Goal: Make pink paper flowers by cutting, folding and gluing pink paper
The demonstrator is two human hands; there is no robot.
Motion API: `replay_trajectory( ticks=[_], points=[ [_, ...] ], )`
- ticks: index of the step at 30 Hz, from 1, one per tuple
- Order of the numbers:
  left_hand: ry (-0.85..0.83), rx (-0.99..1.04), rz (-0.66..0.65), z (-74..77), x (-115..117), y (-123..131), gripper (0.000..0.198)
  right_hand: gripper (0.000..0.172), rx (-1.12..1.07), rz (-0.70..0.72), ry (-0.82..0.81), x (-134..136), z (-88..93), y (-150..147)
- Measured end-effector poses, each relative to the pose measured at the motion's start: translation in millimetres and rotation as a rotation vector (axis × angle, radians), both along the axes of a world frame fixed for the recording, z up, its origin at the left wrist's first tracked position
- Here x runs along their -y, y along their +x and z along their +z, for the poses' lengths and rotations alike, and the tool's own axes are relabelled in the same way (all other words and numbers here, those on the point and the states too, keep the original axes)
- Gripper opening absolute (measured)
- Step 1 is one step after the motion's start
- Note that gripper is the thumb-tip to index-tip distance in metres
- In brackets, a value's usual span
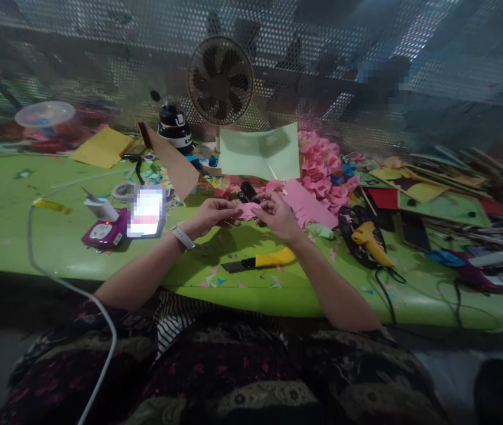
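A small pink paper piece [247, 211] is stretched between my two hands above the green table. My left hand [216, 213], with a pale band on its wrist, pinches the paper's left end. The right end is between the fingers of my right hand [277, 216]. Just behind them lies a black-handled tool [248, 191], partly hidden, its kind unclear. Below my hands rests a yellow-handled cutter knife [273, 257] with a dark blade. Right of my right hand is a flat pink paper sheet [308, 202], and behind that a heap of folded pink paper pieces [320, 159].
A yellow glue gun [372, 242] lies at the right on a dark holder. To the left are a lit phone [146, 213], a purple power strip [106, 231] and a white cable [30, 227]. A fan [221, 81] and a pale green card [258, 154] stand behind.
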State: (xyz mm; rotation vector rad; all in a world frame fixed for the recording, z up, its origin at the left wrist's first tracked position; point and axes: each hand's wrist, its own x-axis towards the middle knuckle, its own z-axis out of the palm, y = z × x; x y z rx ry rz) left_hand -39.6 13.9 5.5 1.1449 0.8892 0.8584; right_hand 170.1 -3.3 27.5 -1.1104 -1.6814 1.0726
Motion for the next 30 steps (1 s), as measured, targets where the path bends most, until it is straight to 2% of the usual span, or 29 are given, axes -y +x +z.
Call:
replay_trajectory(
  ticks=[7,12,16,19,23,30],
  points=[
    [0.005,-0.004,-0.045,4.3,0.5,-1.2,0.024,0.034,0.001,0.011,0.045,-2.1,-2.8,0.8],
    [0.058,-0.007,-0.019,5.5,2.3,1.3,0.028,0.032,0.009,-0.011,0.066,-0.6,-1.8,-0.5],
    [0.112,-0.017,-0.014,6.4,3.8,1.3,0.025,0.037,0.029,-0.043,0.011,0.4,-0.8,-1.2],
    [0.128,-0.021,-0.029,6.5,4.0,1.2,0.024,0.042,0.016,-0.008,-0.065,1.8,1.1,-1.3],
    [0.116,-0.021,-0.041,6.4,4.1,1.2,0.028,0.04,0.005,0.041,-0.087,4.9,5.0,-0.9],
    [0.056,-0.055,-0.065,6.8,3.9,-0.8,0.028,0.036,-0.002,0.033,-0.087,4.5,4.3,-0.3]
  ],
)
